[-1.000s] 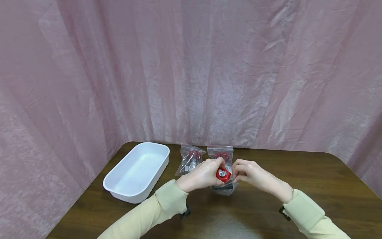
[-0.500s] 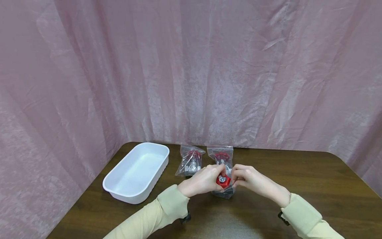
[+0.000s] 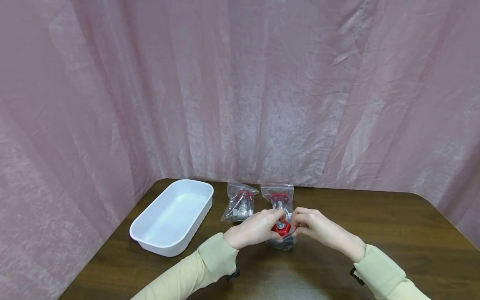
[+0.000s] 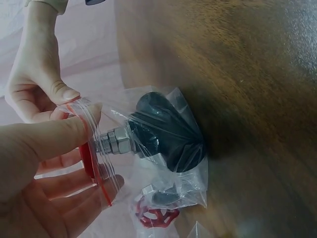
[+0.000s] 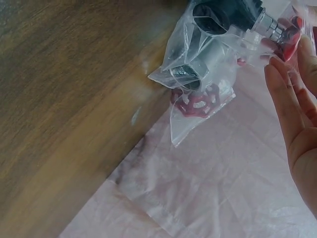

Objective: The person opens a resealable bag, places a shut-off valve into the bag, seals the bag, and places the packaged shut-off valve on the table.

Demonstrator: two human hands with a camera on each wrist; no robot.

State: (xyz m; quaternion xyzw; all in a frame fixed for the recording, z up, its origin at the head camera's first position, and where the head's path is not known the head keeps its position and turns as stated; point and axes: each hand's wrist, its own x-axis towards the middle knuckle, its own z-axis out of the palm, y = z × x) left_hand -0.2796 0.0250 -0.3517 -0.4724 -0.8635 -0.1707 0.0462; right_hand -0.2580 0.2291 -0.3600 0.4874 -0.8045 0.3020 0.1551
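Between my hands is a black-bodied valve with a red handle, inside a clear zip bag whose mouth has a red stripe. My left hand grips the bag's mouth around the handle, its thumb across the zip strip in the left wrist view. At the other end of that strip, my right hand pinches the bag's edge between thumb and fingers. In the right wrist view the valve hangs at the top, its handle partly behind fingers.
Behind my hands lie two more bagged valves with red handwheels: a left bag and a right bag. A white tray stands at the left of the wooden table. Pink curtain hangs beyond the far edge.
Both hands have come slightly nearer with the bagged valve, and the right hand has moved a little closer to the left. The tray and other bags stay put.
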